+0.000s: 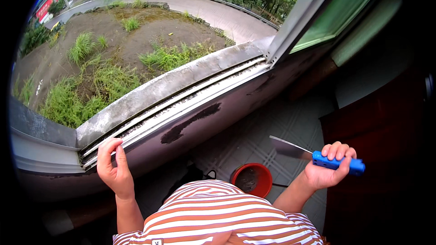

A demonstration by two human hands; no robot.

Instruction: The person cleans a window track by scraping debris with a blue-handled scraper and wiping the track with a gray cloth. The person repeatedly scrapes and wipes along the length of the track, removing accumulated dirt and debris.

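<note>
My right hand [330,167] is wrapped round the blue handle of a scraper [338,162]. Its flat metal blade points left, held in the air over the floor. At the left end of the window track [168,106], my left hand [113,165] is raised with its fingers curled and the thumb tip close to them, as in a pinch. Whatever may be between those fingertips is too small to tell. Dark grit lies in the grooves of the white track, which runs from lower left to upper right along the sill.
A red bucket [268,179] with dark contents stands on the tiled floor in front of me. To the right hangs dark red cloth [377,140]. The glazed window sash [336,18] is at the upper right; past the concrete ledge [136,93] lie weeds and a road.
</note>
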